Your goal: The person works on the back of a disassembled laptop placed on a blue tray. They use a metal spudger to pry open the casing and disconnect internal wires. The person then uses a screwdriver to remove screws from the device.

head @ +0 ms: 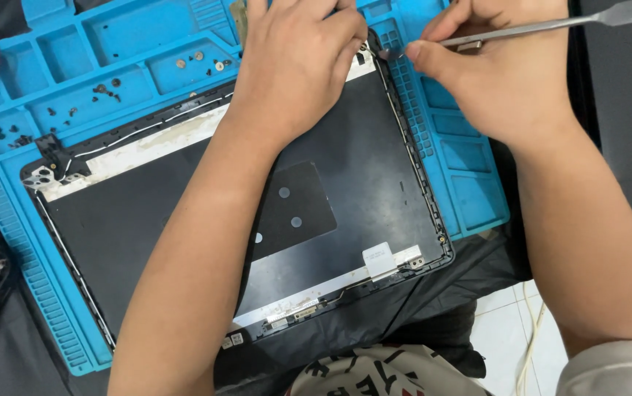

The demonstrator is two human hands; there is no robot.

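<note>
Matt black plastic laptop lid (360,169), blue rubbery mat (470,158), shiny metal tweezers (514,31)

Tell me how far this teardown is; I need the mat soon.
Done: screws lie sorted in the mat trays. In hand: left hand presses the panel; right hand works a metal pry tool at its top corner. Left: panel remains in its frame.

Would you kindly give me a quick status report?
Left hand presses on lid panel. Right hand holds metal tool at its corner. Screws in mat trays.

Blue mat (470,158); black laptop lid (374,176); silver tweezers (506,31).
</note>
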